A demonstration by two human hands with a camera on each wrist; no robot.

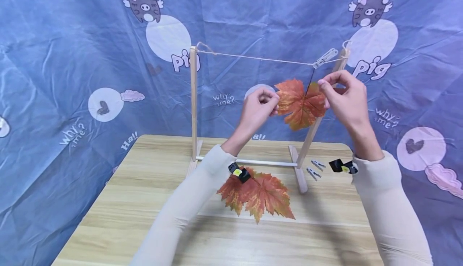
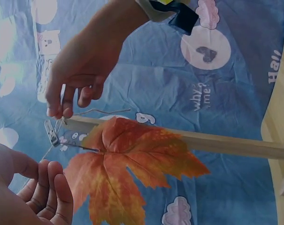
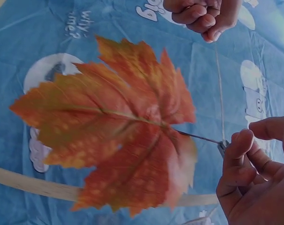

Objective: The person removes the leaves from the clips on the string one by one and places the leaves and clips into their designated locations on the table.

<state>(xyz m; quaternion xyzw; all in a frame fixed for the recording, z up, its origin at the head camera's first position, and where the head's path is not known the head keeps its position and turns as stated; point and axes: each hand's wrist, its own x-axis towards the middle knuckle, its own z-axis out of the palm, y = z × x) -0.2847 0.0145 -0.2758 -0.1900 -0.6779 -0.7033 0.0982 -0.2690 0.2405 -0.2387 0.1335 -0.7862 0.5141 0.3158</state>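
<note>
An orange-red maple leaf (image 1: 302, 106) hangs by its dark stem from a clear clothespin (image 1: 324, 58) on a string (image 1: 257, 58). My left hand (image 1: 257, 107) is at the leaf's left edge in the head view, fingers loosely bent. In the right wrist view it appears apart from the leaf (image 3: 132, 122). At the leaf's right side, below the clothespin, is my right hand (image 1: 345, 97). Its thumb and forefinger come close together, and the left wrist view shows a gap between this hand (image 2: 83, 75) and the leaf. Neither hand grips anything.
The string runs between two posts of a wooden frame (image 1: 193, 105), joined low down by a white rod (image 1: 253, 161). Overlapping maple leaves (image 1: 265, 195) lie on the wooden table (image 1: 119, 217). Two clothespins (image 1: 313, 173) rest right of the frame's foot. A blue patterned cloth (image 1: 231, 13) hangs behind.
</note>
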